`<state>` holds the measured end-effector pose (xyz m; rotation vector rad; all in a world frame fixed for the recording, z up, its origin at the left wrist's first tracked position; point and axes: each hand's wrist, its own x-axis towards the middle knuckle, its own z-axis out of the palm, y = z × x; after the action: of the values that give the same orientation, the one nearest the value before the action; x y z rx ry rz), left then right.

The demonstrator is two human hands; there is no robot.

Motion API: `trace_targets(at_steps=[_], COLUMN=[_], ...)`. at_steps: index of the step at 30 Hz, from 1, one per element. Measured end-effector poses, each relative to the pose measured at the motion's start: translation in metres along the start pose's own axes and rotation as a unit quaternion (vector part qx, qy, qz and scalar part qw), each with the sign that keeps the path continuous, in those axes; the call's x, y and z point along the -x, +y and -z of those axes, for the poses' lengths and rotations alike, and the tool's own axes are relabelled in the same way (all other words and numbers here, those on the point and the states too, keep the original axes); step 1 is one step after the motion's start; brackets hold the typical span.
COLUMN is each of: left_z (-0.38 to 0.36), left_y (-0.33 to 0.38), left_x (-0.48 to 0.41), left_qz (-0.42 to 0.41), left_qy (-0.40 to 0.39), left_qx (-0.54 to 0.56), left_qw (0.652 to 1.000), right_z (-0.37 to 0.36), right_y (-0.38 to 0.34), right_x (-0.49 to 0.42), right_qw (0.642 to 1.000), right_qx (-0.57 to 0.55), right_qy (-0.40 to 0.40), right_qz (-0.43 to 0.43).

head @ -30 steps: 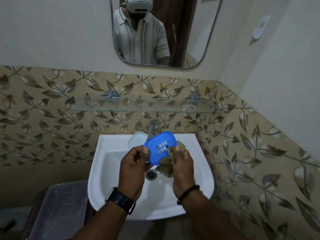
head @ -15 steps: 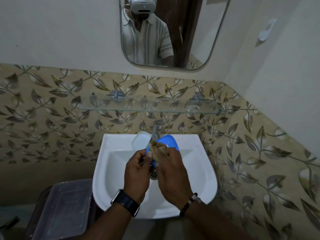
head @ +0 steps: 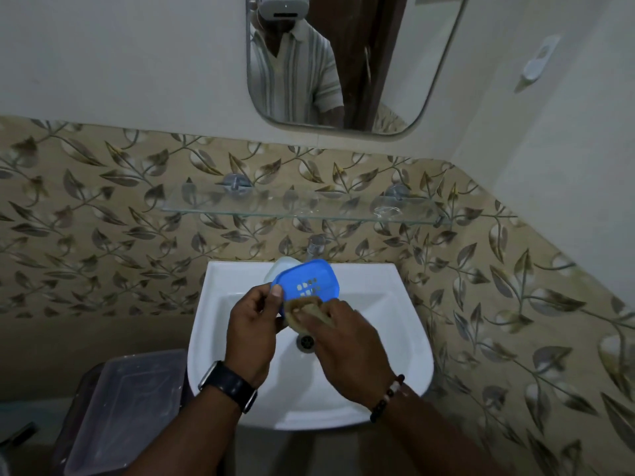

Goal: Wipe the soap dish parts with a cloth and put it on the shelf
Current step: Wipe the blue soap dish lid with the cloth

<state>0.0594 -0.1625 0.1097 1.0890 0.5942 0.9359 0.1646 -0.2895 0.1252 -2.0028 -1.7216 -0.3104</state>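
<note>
Blue soap dish part (head: 311, 281) held over sink (head: 395, 324), cloth (head: 304, 312) on it.
Left hand (head: 252, 333) pinches its left edge, thumb on top; right hand (head: 347, 352), palm down, presses cloth to near edge.

A white basin (head: 395, 324) hangs under a mirror (head: 395, 63), a plastic bin (head: 130, 407) beside it.

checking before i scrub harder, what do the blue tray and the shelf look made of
Blue tray: likely plastic, smooth and uniformly coloured, with moulded drain slots. Shelf: apparently clear glass, since the leaf tiles show through it.
</note>
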Motion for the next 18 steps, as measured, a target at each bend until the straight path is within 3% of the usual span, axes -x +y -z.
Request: trace_targets(at_steps=[2, 5, 8, 10, 12, 14, 16, 17, 18], left_z=[0.005, 0.006, 0.003, 0.003, 0.006, 0.011, 0.016, 0.018, 0.020], left_y=[0.002, 0.003, 0.003, 0.002, 0.002, 0.004, 0.007, 0.007, 0.007], left_x=[-0.001, -0.001, -0.002, -0.002, -0.001, 0.000, -0.001, -0.002, -0.004], left_qz=[-0.003, -0.012, -0.028, -0.047, -0.094, -0.172, -0.258, -0.292, -0.322], left_qy=[-0.006, -0.041, -0.050, -0.048, -0.063, -0.085, -0.129, -0.159, -0.190], left_qx=[0.010, -0.017, -0.041, -0.073, -0.146, -0.246, -0.335, -0.375, -0.410], left_qw=[1.000, 0.999, 0.998, 0.995, 0.983, 0.950, 0.897, 0.865, 0.832], right_z=[0.006, 0.009, 0.005, 0.002, -0.001, -0.001, 0.004, 0.008, 0.012], right_y=[0.016, 0.036, 0.029, 0.017, 0.010, 0.013, 0.024, 0.030, 0.035], right_x=[-0.002, -0.010, -0.010, -0.003, 0.000, -0.001, -0.004, -0.005, -0.007], right_qw=[0.997, 0.983, 0.970, 0.934, 0.856, 0.740, 0.610, 0.558, 0.529], right_qx=[0.077, 0.054, -0.113, -0.285, -0.423, -0.530, -0.611, -0.648, -0.672], right_qy=[0.019, 0.066, 0.064, 0.033, 0.009, 0.041, 0.072, 0.068, 0.052], right_qz=[-0.023, -0.165, -0.207, -0.215, -0.299, -0.413, -0.499, -0.515, -0.516])
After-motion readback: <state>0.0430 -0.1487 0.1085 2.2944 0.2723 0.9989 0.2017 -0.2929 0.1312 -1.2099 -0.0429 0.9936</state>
